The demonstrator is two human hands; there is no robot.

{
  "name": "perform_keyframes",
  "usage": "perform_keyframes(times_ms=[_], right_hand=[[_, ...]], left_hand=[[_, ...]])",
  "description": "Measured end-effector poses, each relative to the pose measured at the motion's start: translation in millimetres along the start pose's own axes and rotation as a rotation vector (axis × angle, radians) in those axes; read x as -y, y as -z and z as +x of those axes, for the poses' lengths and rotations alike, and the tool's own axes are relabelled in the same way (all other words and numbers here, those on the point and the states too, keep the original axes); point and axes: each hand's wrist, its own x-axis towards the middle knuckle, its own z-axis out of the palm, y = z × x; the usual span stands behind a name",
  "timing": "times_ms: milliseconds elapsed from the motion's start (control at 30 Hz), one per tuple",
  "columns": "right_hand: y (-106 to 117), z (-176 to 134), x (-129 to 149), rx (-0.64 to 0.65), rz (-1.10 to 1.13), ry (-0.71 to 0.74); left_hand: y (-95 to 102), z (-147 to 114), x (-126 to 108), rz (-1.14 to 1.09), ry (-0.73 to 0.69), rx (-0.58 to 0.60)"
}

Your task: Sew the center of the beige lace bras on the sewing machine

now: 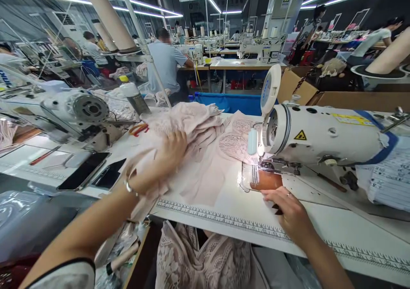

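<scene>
My left hand (174, 149) lies on a heaped pile of pale pink fabric (198, 120), its fingers bent together over the cloth. A lace-patterned piece (233, 144) extends from the pile toward the lit needle area of a white sewing machine (320, 131). My right hand (286, 205) is at the front of the brown plate (269, 180) below the needle, fingertips at its edge. Its fingers are curled, and a small dark thing shows under them, too hidden to name.
A printed ruler (224, 220) runs along the table's front edge. Left of the pile are red-handled scissors (139, 129), a spray bottle (134, 94), a phone (83, 171) and another sewing machine (64, 109). A lace garment (205, 259) hangs below the edge. Other people work farther back.
</scene>
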Motion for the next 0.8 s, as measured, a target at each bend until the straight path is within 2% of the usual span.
perform_keyframes(times_ms=[33,100,167,233,333,467,567,667,800], right_hand=[[-0.3,-0.4,-0.1,0.002,-0.001,0.001],[-0.5,-1.1,-0.2,0.003,0.001,-0.001],[-0.4,-1.2,0.0,0.002,0.006,-0.005],[0.3,-0.8,0.4,0.001,0.006,-0.009],[1.5,-0.1,1.4,0.009,-0.002,-0.007],[1.6,-1.0,2.0,0.008,0.004,-0.016],[0.6,-2.6,1.2,-0.005,0.025,-0.026],[-0.3,-3.2,0.2,0.000,0.029,-0.045],[-0.9,-2.2,0.1,-0.003,0.022,-0.058]], left_hand=[[-3.5,-18.7,-12.0,0.090,0.023,0.050],[-6.5,-46.2,-28.4,0.137,0.026,0.074],[-6.7,-57.9,-33.0,0.141,-0.030,0.089],[-8.4,-56.5,-27.7,0.132,-0.087,0.105],[-18.3,-41.5,-12.9,0.111,-0.083,0.110],[-37.8,-11.4,1.6,0.101,0.011,0.099],[-45.5,15.3,10.6,0.090,0.075,0.100],[-42.9,38.8,21.6,0.070,0.107,0.122],[-26.6,59.3,33.4,0.054,0.100,0.131]])
